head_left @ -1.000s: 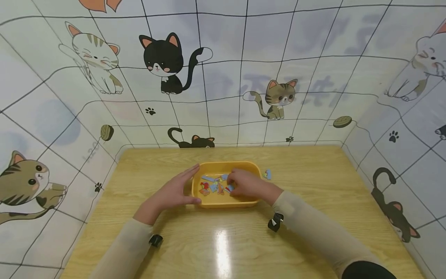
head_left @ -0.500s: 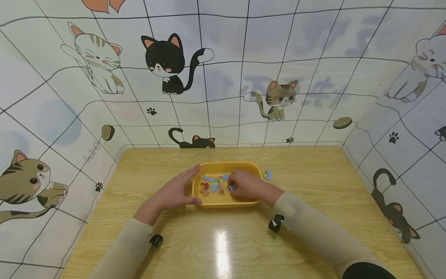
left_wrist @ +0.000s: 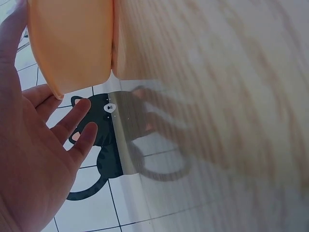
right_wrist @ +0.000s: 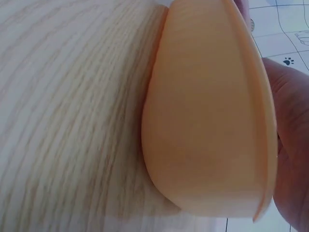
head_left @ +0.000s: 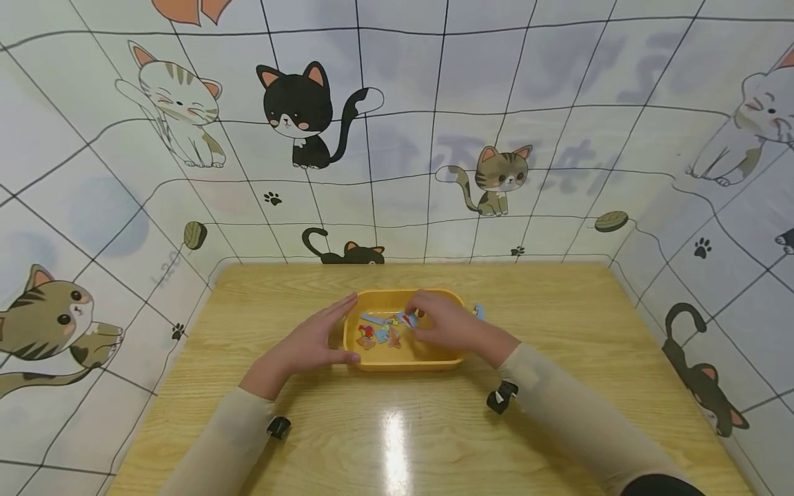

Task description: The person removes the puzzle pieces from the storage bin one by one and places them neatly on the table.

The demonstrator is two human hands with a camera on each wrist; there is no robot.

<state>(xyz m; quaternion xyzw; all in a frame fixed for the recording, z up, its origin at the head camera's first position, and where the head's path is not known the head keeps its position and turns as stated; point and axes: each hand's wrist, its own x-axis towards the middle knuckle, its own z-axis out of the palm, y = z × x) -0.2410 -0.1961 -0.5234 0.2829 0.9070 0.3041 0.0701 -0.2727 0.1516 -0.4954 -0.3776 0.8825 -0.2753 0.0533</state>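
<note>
A yellow plastic tray [head_left: 397, 366] stands on the table, with several small picture puzzle pieces [head_left: 381, 335] in its left half. My left hand [head_left: 313, 341] spans the tray's left end. Its fingers lie straight toward the back corner and the thumb rests at the front corner. In the left wrist view that hand [left_wrist: 41, 140] touches the tray's outer wall [left_wrist: 72, 46]. My right hand [head_left: 449, 324] reaches over the right side into the tray, pinching a blue, red and white puzzle piece [head_left: 407, 319]. The tray wall [right_wrist: 212, 111] hides its fingertips in the right wrist view.
Just behind the right wrist, a blue piece [head_left: 479, 311] lies on the table outside the tray, partly covered. The wooden table [head_left: 279, 289] meets walls [head_left: 397, 145] printed with cats at the back and both sides.
My right hand has lifted slightly and moved toward the back of the tray, bringing the blue, red and white puzzle piece along. My left hand stays at the tray's left end.
</note>
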